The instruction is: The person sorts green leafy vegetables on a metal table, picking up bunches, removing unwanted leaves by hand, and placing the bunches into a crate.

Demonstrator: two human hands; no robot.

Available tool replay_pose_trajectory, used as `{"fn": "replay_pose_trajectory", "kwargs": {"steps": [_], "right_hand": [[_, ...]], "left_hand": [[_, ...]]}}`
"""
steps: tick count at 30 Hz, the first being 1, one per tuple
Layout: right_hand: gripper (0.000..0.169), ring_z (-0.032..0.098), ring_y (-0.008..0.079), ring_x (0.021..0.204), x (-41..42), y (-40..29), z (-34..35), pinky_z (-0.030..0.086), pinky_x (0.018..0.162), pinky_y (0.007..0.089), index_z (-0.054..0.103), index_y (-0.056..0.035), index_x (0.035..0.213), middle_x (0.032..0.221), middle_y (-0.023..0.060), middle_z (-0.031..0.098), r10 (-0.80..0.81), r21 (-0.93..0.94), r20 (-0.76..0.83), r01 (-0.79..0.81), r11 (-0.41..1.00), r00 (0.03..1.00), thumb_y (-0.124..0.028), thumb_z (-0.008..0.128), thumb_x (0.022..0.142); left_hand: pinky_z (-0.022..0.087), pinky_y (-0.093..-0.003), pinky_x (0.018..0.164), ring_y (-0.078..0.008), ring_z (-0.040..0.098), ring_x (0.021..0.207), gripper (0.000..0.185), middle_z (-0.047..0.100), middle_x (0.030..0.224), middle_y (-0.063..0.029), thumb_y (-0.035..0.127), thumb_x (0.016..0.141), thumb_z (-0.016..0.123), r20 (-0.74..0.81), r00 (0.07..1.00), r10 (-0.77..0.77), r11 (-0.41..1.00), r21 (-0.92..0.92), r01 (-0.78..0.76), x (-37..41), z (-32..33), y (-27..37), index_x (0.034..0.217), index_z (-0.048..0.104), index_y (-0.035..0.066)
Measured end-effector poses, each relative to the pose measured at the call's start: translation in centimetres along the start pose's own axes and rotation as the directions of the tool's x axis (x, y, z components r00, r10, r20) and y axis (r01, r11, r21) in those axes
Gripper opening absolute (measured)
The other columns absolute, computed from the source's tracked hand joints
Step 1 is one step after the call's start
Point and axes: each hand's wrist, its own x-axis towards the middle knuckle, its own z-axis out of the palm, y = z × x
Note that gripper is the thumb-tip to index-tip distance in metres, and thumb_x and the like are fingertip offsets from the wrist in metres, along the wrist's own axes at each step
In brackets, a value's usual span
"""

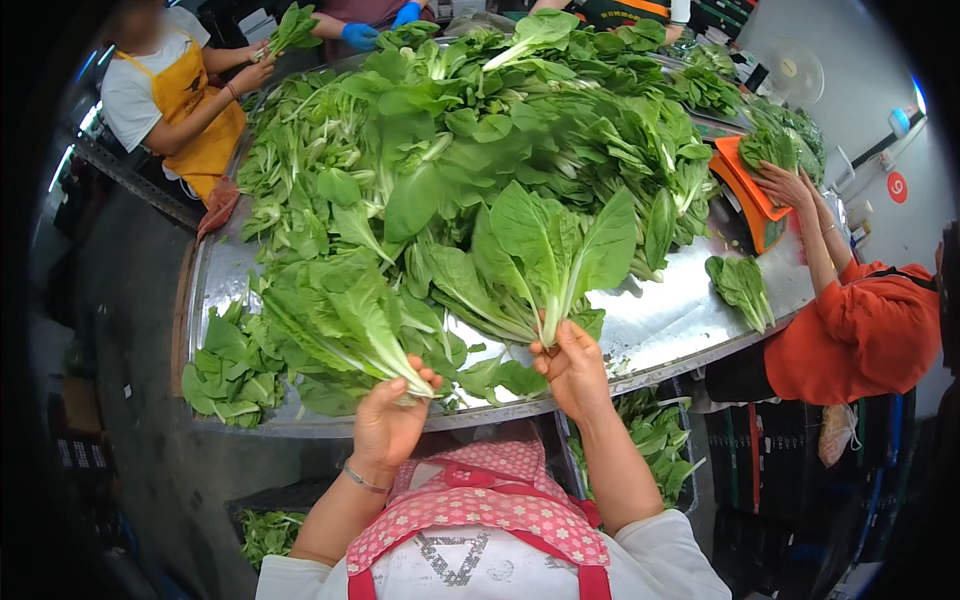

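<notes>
My left hand (397, 409) grips a bunch of leafy greens (337, 319) by its pale stem ends, the leaves pointing up and to the left. Opposite it, my right hand (574, 364) pinches the white base of a head of leafy greens (559, 255), whose broad leaves fan upward. Both hands are above the near edge of a metal table (667, 315). Beyond them a large heap of loose greens (480, 150) covers much of the tabletop. Loose leaves (232, 375) lie at the table's near left corner.
A person in orange (862, 330) at the right holds greens on an orange scale (750, 195). One bunch (741, 291) lies near them. A person in a yellow apron (187, 112) stands far left; others work across the table. Crates of greens (652, 442) (270, 532) stand below the near edge.
</notes>
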Motion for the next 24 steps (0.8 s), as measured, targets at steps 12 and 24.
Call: {"fn": "replay_pose_trajectory", "kwargs": {"steps": [12, 24], "right_hand": [[0.037, 0.055, 0.0274, 0.074, -2.5, 5.0, 5.9, 0.044, 0.063, 0.0344, 0.060, -0.0028, 0.110, 0.093, 0.0123, 0.056, -0.439, -0.710, 0.671, 0.689, -0.147, 0.598, -0.006, 0.067, 0.074], [0.091, 0.049, 0.0334, 0.114, -0.6, 2.7, 7.4, 0.037, 0.098, 0.0383, 0.035, 0.0053, 0.128, 0.120, 0.0216, 0.052, -0.189, -0.788, 0.416, 0.457, 0.413, 0.889, -0.032, 0.083, 0.059]], "left_hand": [[0.036, -0.0376, 0.098, -0.0204, 0.050, 0.109, 0.038, 0.057, 0.114, -0.0082, 0.009, 0.082, 0.061, 0.076, 0.995, -0.072, 0.991, 0.120, 0.062, 1.8, -0.4, -1.9, 0.117, 0.051, 0.001], [0.043, -0.0331, 0.089, -0.0186, 0.056, 0.101, 0.038, 0.060, 0.109, -0.0099, 0.013, 0.083, 0.063, -0.110, 0.973, -0.201, 0.766, 0.601, 0.226, 2.6, -2.8, -0.2, 0.116, 0.053, -0.001]]}}
